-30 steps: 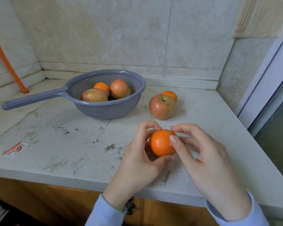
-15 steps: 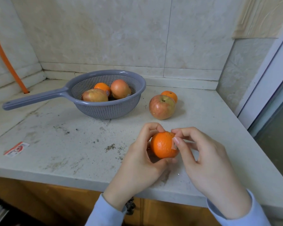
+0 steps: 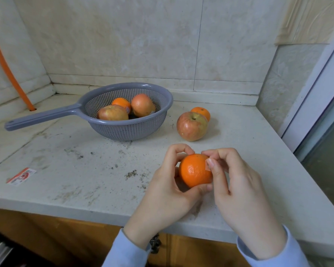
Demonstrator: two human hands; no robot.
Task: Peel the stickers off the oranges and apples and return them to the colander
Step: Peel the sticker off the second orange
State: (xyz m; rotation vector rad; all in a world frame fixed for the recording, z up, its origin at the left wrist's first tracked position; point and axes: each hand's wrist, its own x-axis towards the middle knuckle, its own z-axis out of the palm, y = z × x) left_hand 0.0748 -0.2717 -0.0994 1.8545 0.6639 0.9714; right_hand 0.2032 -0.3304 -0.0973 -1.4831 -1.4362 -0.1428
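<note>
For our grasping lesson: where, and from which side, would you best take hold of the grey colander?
Probably grip the colander by its long handle, coming from the left: the handle juts leftward, clear of the fruit inside.

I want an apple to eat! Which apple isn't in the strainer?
The apple on the counter right of the colander, just in front of an orange; the others lie inside it.

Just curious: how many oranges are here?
3: one orange between the left hand and right hand, one in the colander, one on the counter behind an apple. The colander may hide more.
</note>
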